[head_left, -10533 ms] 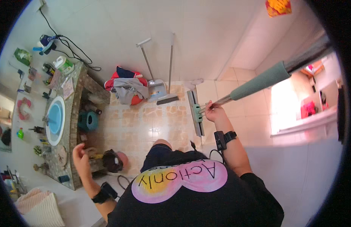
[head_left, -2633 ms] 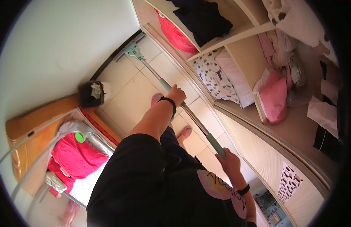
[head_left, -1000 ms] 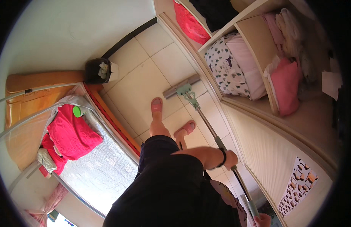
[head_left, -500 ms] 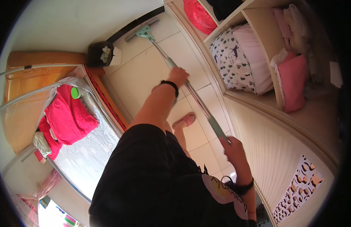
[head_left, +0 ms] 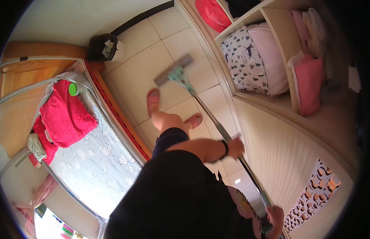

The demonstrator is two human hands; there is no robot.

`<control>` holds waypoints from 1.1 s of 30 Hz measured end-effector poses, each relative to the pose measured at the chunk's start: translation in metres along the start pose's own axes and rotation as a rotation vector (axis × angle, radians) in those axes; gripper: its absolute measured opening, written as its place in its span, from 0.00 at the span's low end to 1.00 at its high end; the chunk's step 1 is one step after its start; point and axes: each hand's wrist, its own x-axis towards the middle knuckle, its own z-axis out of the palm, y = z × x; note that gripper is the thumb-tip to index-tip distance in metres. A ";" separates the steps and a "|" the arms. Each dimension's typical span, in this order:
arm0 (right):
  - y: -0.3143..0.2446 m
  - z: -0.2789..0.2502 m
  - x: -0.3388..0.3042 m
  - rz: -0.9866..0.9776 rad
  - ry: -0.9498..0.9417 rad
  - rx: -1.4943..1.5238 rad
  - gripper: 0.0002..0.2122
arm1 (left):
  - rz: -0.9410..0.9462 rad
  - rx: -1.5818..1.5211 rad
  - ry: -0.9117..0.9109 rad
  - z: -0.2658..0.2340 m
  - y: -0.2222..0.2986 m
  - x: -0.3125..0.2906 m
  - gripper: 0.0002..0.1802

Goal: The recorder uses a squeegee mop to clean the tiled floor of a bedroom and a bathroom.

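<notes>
A sponge mop with a pale green head (head_left: 179, 75) and a long grey strip rests on the tiled floor, a short way ahead of my feet. Its metal pole (head_left: 207, 109) slants back toward my lower right. My left hand (head_left: 235, 147), a dark band at its wrist, is closed around the middle of the pole. Lower down, my right hand (head_left: 275, 217) grips the green upper end of the handle beside my hip. Both my feet are in pink slippers, one slipper (head_left: 153, 99) just behind the mop head and the other slipper (head_left: 194, 120) further back.
A black waste bin (head_left: 100, 48) stands by the wall at the far left. The bed (head_left: 109, 167), with a red cushion (head_left: 67, 115), borders the floor on the left. An open wardrobe with folded bedding (head_left: 248, 59) and a pale sliding door (head_left: 268, 143) line the right.
The mop head has come back from the far wall toward my feet. Both hands have moved down and right with the pole. A second slippered foot now shows.
</notes>
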 end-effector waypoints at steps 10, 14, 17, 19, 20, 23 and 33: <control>0.040 0.035 -0.138 0.179 -0.022 -0.102 0.16 | -0.067 -0.908 0.117 -0.039 -0.091 -0.102 0.31; -0.035 -0.017 -0.162 0.180 0.000 -0.238 0.17 | -0.826 -0.382 0.531 -0.013 -0.367 -0.303 0.14; -0.066 -0.053 -0.181 0.175 0.029 -0.304 0.17 | -1.490 0.238 0.312 -0.060 -0.480 -0.499 0.11; -0.107 -0.076 -0.208 0.244 0.048 -0.349 0.17 | -1.593 0.103 0.268 -0.098 -0.477 -0.573 0.17; -0.126 -0.089 -0.209 0.250 0.057 -0.376 0.17 | -1.599 -0.011 0.226 -0.119 -0.473 -0.610 0.20; -0.157 -0.098 -0.249 0.327 0.123 -0.351 0.17 | -1.636 -0.198 0.186 -0.143 -0.509 -0.609 0.20; -0.238 -0.132 -0.309 0.496 0.192 -0.457 0.18 | -1.534 -1.704 1.957 -0.078 -0.588 -0.578 0.20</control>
